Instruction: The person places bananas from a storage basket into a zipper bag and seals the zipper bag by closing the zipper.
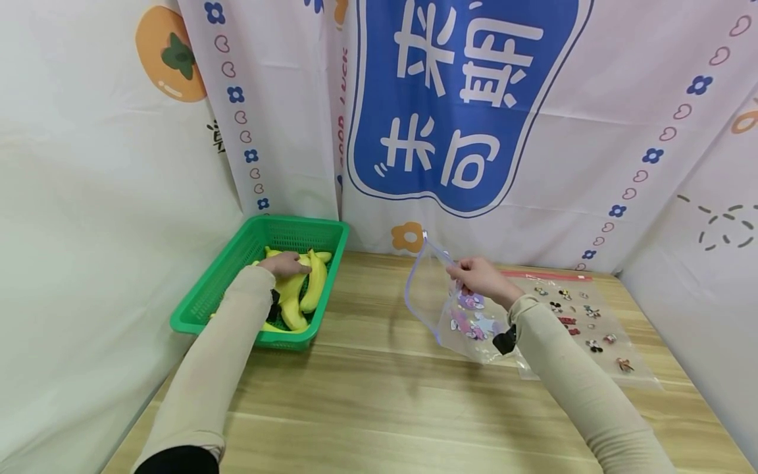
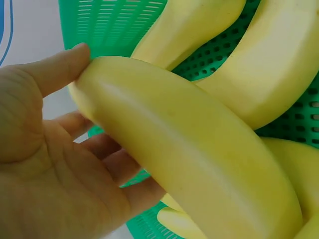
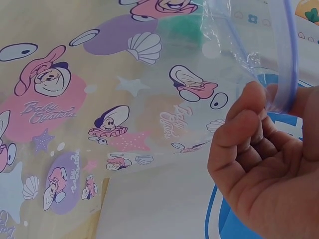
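At the left of the head view my left hand (image 1: 285,264) reaches into a green plastic basket (image 1: 289,339) of yellow bananas (image 1: 316,282). In the left wrist view, its thumb and fingers grip one end of a banana (image 2: 184,144) that lies over others. My right hand (image 1: 484,282) pinches the rim of a clear zip bag (image 1: 474,324) with a purple edge, over the table's right half. The bag's mouth gapes toward the basket. Pink and purple cartoon shells are printed on it, as the right wrist view shows.
Another clear bag (image 1: 577,313) with a red zip strip and small cartoon prints lies flat at the right, partly behind my right forearm. A wooden table (image 1: 367,401) carries everything. White printed cloth (image 1: 296,131) hangs behind its back edge.
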A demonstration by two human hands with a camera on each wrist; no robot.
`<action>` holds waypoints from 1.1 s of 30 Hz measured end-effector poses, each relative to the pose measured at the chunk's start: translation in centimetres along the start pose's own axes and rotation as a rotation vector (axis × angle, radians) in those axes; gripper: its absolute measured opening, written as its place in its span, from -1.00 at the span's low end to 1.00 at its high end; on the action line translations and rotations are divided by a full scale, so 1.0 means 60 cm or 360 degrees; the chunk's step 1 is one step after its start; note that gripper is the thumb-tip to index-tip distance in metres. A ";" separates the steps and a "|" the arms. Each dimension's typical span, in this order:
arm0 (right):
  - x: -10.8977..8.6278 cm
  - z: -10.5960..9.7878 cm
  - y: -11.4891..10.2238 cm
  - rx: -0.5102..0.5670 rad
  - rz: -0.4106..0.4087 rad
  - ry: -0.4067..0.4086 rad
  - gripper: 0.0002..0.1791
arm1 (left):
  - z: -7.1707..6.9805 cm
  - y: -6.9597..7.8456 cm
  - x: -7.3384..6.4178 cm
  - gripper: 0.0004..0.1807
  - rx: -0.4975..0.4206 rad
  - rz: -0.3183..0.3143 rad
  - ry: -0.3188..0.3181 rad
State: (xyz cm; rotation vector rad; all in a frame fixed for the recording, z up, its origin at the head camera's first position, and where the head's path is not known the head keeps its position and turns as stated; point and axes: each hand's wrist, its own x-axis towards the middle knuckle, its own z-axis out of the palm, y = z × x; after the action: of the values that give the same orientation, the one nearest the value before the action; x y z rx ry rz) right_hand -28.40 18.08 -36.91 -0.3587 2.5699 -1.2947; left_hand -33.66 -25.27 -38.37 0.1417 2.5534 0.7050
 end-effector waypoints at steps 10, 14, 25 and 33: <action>0.002 0.003 -0.002 0.0024 0.0016 0.0004 -0.59 | -0.010 0.000 0.000 -0.24 -0.0202 0.0136 0.0189; 0.002 0.004 -0.002 0.0025 0.0010 0.0006 -0.60 | -0.011 0.006 -0.005 -0.31 -0.0264 0.0146 0.0285; 0.003 0.006 0.003 0.0032 -0.0016 0.0002 -0.60 | -0.027 0.020 -0.019 -0.33 -0.0563 0.0189 0.0537; 0.004 0.008 0.004 0.0061 -0.0010 -0.0008 -0.59 | -0.039 0.041 -0.032 -0.43 -0.0766 0.0245 0.0679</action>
State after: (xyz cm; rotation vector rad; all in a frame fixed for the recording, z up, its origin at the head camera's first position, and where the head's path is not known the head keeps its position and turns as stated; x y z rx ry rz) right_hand -28.49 17.82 -37.40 -0.3622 2.5379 -1.3415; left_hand -33.17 -24.64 -34.55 0.0263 2.6861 1.5258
